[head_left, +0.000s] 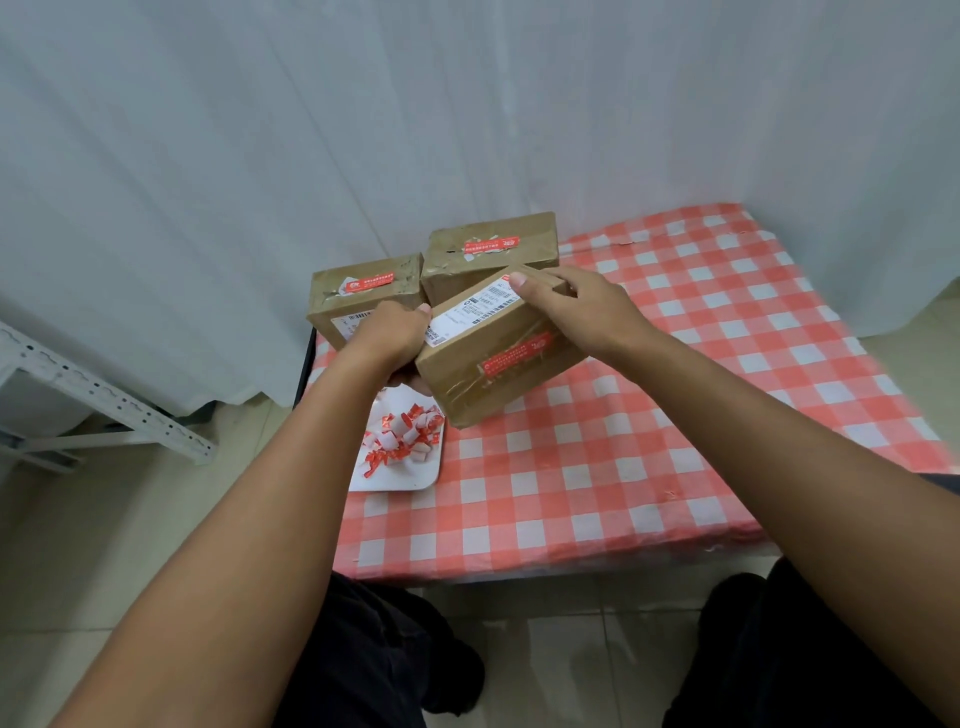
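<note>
A brown cardboard parcel (498, 358) with a white shipping label and a red sticker is tilted and lifted above the checked table. My left hand (397, 332) grips its left end, fingers curled over the edge. My right hand (576, 306) holds its far right corner, thumb on the top near the label. Two more taped brown parcels stand behind it at the table's back left: one on the left (358, 296) and one further back (488, 249), each with a red sticker.
The table wears a red-and-white checked cloth (649, 415). A white tray (410, 480) with several curled red-and-white sticker scraps lies at its left edge. White curtains hang behind. A grey metal rack (98, 400) lies on the floor at left. My dark-trousered legs are below.
</note>
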